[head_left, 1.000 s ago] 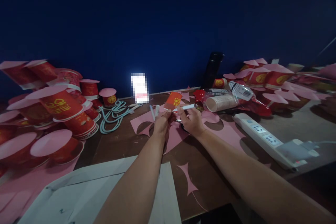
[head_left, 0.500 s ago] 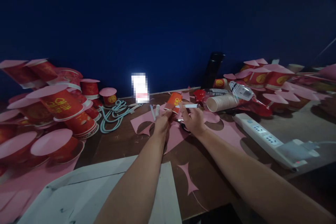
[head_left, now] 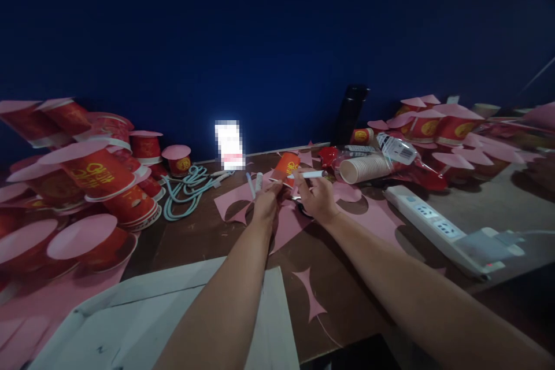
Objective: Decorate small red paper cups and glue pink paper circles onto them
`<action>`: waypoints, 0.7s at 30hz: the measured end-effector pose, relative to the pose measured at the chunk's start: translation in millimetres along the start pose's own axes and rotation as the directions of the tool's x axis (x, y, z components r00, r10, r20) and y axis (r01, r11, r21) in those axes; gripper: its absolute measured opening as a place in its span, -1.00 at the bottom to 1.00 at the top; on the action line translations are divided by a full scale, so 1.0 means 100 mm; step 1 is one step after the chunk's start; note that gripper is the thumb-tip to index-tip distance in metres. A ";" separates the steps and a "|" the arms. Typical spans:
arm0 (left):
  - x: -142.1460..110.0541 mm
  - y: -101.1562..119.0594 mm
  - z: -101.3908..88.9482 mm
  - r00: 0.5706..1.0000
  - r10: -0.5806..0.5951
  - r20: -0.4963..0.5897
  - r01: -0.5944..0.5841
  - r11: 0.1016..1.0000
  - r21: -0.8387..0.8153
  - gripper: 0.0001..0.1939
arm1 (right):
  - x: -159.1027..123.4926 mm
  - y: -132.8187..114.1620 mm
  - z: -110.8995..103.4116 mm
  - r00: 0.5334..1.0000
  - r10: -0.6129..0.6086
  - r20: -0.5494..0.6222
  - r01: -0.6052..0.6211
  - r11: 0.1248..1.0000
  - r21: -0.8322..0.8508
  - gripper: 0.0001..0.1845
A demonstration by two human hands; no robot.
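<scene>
A red paper cup (head_left: pixel 287 164) with yellow lettering is held tilted at the middle of the table. My left hand (head_left: pixel 267 201) is closed around its near end. In my right hand (head_left: pixel 318 196) is a white marker pen (head_left: pixel 313 174), gripped between thumb and fingers, its left end close to the cup's side; whether it touches I cannot tell. Beneath both hands lies pink paper (head_left: pixel 290 228) with round cutouts. A pair of dark-handled scissors (head_left: pixel 304 209) shows partly below my right hand. Just left of the cup lie a small white tube (head_left: pixel 259 182) and a thin pen (head_left: pixel 250 185).
Red cups with pink paper tops (head_left: pixel 97 170) are heaped at left, with more cups (head_left: pixel 427 127) at right. A blue cable (head_left: pixel 184 199), a glowing blurred screen (head_left: pixel 229 144), a black bottle (head_left: pixel 348 115), stacked cups in plastic (head_left: pixel 366 169) and a power strip (head_left: pixel 437 225) surround the hands.
The whole view has shifted very slightly. Both hands keep hold of the cup and the marker pen in almost the same place.
</scene>
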State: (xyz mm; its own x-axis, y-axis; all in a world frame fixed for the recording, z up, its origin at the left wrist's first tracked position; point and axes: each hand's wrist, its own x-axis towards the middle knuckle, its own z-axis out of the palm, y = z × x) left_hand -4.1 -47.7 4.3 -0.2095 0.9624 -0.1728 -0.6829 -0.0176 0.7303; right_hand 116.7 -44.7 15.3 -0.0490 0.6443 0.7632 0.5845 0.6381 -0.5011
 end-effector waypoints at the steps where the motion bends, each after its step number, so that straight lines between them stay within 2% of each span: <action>1: 0.00 0.01 0.00 1.000 -0.008 0.002 0.008 1.000 0.002 -0.28 | 0.00 0.00 0.00 1.000 0.000 -0.007 0.000 1.000 -0.002 -0.71; 11: 0.00 0.00 0.00 1.000 -0.025 -0.002 0.025 0.999 0.030 -0.47 | 0.00 -0.02 0.00 0.999 0.045 0.017 -0.045 0.998 0.035 -0.70; 17: 0.03 -0.02 -0.02 1.000 0.008 -0.028 -0.008 1.000 -0.009 -0.29 | 0.00 -0.04 -0.01 0.999 0.036 0.037 -0.039 0.997 0.061 -0.70; 21: 0.03 -0.02 -0.01 1.000 -0.004 -0.020 0.004 1.000 0.012 -0.36 | 0.00 -0.03 0.00 0.999 0.022 0.031 -0.023 0.998 0.056 -0.71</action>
State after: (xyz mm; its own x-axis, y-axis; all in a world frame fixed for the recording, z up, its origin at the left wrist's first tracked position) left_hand -4.3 -45.1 1.5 -0.2206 0.9570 -0.1886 -0.6756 -0.0105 0.7372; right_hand 115.3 -46.9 17.0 -0.0618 0.6708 0.7390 0.5390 0.6456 -0.5410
